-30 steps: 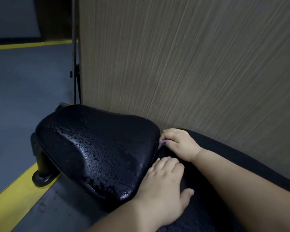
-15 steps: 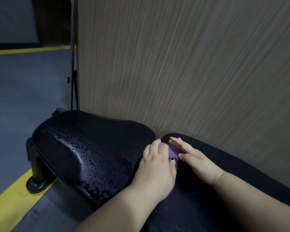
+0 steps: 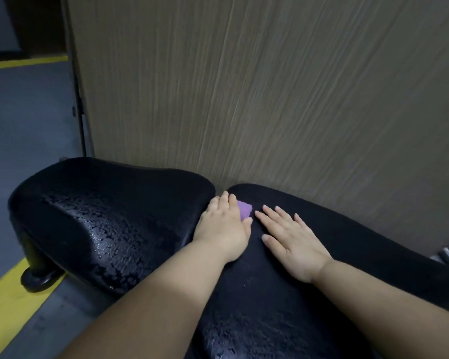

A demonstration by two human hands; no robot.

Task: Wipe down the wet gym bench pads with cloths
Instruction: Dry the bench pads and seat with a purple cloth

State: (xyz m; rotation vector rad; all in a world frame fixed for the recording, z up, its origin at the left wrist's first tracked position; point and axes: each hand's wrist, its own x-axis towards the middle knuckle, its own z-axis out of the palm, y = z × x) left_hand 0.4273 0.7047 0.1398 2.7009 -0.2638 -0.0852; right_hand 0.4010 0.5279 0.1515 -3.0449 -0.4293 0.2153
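Left hand was seen palm down at the gap where the two black pads meet, fingers laid nearly straight and close together over a purple cloth, thumb set against the cloth's near edge; the cloth was pressed, not balled in a fist. Only a small corner of the cloth was left showing, on the thumb side of the hand, at the far end of the back pad. Right hand was laid flat on that same pad just beside the cloth, fingers spread wide, nothing held, fingertips not touching the cloth. Both forearms were bare and reached in from the bottom edge. The seat pad on the left was covered in water beads along its raised front edge; more beads were noted on the back pad near the bottom of the view. A wood-grain panel stood right behind both pads. A black support leg was seen under the seat pad, planted at a yellow floor line on grey floor.
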